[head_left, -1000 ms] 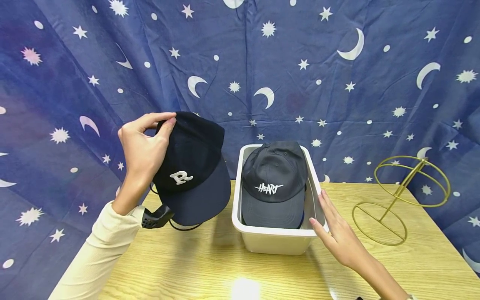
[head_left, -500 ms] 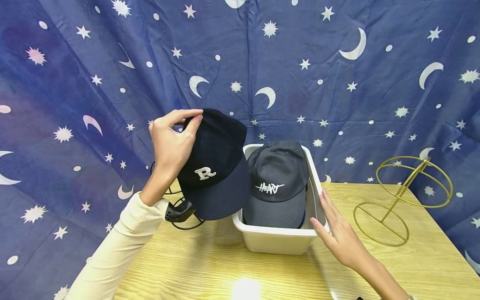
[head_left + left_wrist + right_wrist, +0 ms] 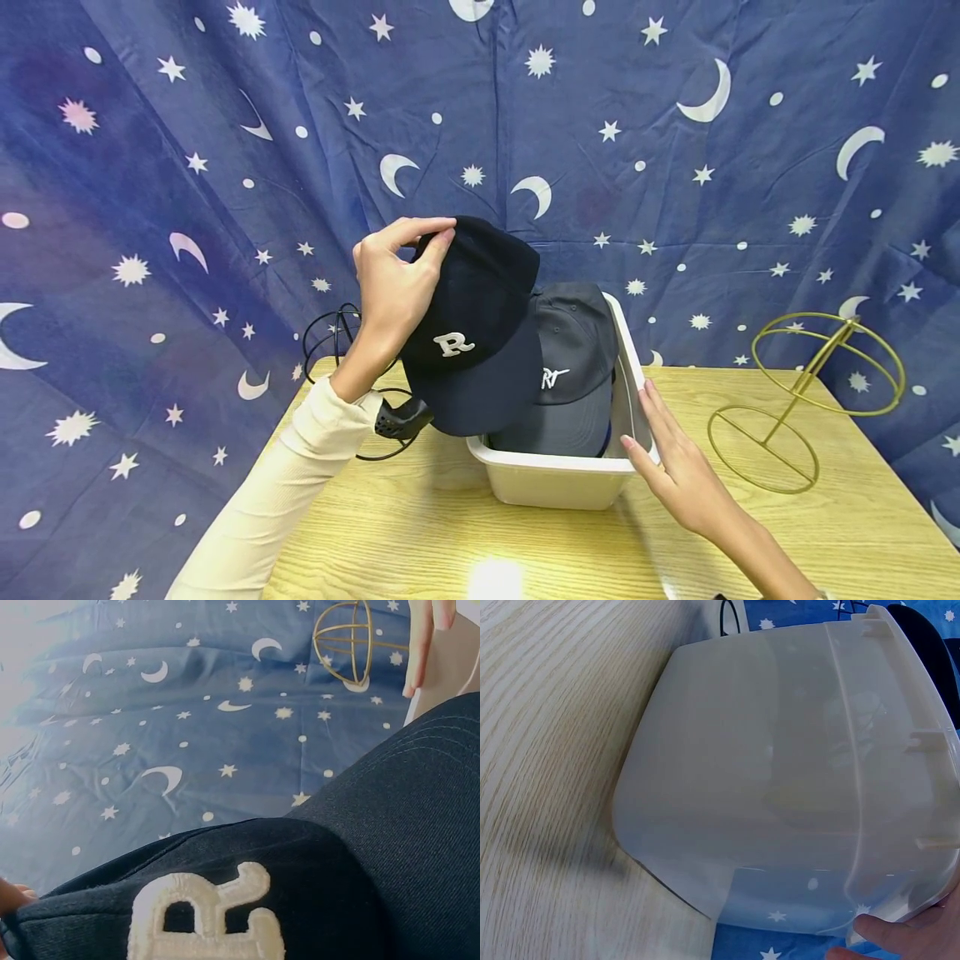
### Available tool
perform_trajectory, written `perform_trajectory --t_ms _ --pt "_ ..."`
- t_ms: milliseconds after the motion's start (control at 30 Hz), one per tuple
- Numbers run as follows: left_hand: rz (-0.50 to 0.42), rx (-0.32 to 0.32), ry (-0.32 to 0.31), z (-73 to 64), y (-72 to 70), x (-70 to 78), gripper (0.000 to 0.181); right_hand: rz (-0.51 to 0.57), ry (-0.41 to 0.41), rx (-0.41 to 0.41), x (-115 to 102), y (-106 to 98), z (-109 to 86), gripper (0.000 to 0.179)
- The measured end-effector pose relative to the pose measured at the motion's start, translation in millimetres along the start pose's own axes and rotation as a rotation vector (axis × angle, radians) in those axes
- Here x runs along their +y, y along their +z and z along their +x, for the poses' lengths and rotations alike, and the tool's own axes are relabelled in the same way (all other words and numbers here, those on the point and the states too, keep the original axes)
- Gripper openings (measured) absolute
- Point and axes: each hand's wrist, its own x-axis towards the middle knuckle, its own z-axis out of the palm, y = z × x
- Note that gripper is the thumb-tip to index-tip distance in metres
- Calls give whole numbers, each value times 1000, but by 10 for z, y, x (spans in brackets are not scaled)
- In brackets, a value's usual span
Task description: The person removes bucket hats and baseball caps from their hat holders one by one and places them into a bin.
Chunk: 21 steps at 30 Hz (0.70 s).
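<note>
Between thumb and fingers, my left hand (image 3: pixel 397 287) pinches the crown of a navy baseball cap (image 3: pixel 480 292) bearing a white letter R. The cap hangs brim down, in front of the left part of a white plastic bin (image 3: pixel 558 483). Inside the bin lies a dark grey baseball cap (image 3: pixel 581 342); the navy cap hides part of its white lettering. My right hand (image 3: pixel 686 479) rests against the bin's right rim, fingers extended. The left wrist view shows the R cap (image 3: pixel 225 847) close up. In the right wrist view, my fingers (image 3: pixel 896 934) touch the bin's edge (image 3: pixel 780 765).
A gold wire hat stand (image 3: pixel 804 385) stands at the right of the wooden table (image 3: pixel 390 533). Behind my left arm is a black wire stand (image 3: pixel 386 457), partly hidden. A blue curtain (image 3: pixel 600 200) with moons and stars hangs behind.
My left hand has carried the navy cap rightward, from beside the bin to partly over it, covering part of the grey cap. My right hand has stayed at the rim.
</note>
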Motion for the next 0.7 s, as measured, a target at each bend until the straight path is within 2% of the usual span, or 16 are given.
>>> perform_trajectory --t_ms 300,700 --pt "-21 -42 -2 -45 178 17 10 -3 3 -1 7 5 -2 68" --pt "-101 -89 1 -96 410 57 11 0 4 2 -4 -7 -1 67"
